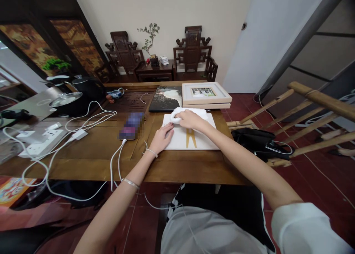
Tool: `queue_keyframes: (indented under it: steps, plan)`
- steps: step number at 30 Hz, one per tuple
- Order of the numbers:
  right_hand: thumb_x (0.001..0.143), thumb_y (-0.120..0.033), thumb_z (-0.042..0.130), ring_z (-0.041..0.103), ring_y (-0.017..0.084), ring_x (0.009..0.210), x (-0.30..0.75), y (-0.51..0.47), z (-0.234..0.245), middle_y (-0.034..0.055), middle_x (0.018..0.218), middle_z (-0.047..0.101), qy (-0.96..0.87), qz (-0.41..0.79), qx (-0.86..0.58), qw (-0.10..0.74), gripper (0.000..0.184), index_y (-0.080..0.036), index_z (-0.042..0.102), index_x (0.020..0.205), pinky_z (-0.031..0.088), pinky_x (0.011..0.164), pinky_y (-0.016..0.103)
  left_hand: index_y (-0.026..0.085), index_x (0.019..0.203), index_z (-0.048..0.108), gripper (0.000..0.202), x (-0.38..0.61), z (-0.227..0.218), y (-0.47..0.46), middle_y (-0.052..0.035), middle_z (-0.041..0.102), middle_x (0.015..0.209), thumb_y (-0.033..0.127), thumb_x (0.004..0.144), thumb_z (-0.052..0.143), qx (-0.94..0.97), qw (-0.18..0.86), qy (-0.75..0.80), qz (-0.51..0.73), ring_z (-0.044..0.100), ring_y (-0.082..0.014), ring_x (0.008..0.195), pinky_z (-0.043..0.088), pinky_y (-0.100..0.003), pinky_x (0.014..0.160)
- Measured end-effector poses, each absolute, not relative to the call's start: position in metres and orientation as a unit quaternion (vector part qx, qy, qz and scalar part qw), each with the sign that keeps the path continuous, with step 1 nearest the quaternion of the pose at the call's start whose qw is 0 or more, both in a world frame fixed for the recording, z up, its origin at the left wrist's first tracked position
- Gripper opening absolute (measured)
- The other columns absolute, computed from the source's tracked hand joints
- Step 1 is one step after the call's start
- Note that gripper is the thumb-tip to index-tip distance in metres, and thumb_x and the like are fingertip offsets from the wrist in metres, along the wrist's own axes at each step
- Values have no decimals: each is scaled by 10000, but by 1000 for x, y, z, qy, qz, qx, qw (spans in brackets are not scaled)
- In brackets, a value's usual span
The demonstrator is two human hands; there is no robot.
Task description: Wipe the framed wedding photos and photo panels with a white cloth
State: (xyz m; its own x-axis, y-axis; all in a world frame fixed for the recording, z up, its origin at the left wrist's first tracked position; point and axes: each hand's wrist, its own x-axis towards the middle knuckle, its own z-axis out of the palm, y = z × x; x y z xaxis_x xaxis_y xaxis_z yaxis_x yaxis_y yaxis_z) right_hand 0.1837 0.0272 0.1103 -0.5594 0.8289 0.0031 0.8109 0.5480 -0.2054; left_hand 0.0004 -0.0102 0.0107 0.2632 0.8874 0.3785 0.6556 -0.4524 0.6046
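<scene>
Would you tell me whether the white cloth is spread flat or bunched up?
Bunched up: the cloth sits as a rounded wad under the right hand.

Right hand presses white cloth on white panel; left hand flat on panel edge.

A: The cloth is white, and so is the panel, bar a gold two-pronged mark.
B: The table is mid-brown wood, the cables white.
A: That picture is black with a white shape and pale speckles.
B: Pale frame, greenish photo. The floor is dark red tile, the bag black, the chairs a very dark brown.
</scene>
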Motion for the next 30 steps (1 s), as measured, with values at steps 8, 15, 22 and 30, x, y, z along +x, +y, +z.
queue_keyframes:
  steps: [8,15,22,30]
  plan:
    - [764,-72,454,600,224,897,141,67,120,120,1082,735,-921,140,-360,45,324,-132,711,952,356,733,279,160,1205,689,375,-3,9,-8,-115,667,1316,320,904,531,787,142,494,342,588,-269,1284,384,-446,1166]
    - [728,-51,424,575,195,782,200,80,123,78,963,720,-883,182,-426,76,256,-140,637,837,394,673,268,130,1237,671,407,-2,8,-10,-139,593,1399,314,912,510,783,160,496,339,521,-265,1355,339,-473,1191]
    - [658,-74,465,576,225,798,297,71,105,112,928,692,-833,189,-505,126,187,-161,582,775,402,668,292,141,1236,672,401,-2,8,-11,-130,594,1403,307,913,502,783,162,496,339,515,-260,1360,337,-471,1195]
    - [664,-53,403,630,251,838,313,-34,77,68,793,680,-887,115,-423,145,314,-191,633,827,458,840,357,154,1225,673,383,-2,7,-10,-126,604,1395,302,910,515,783,159,495,342,522,-264,1354,324,-483,1200]
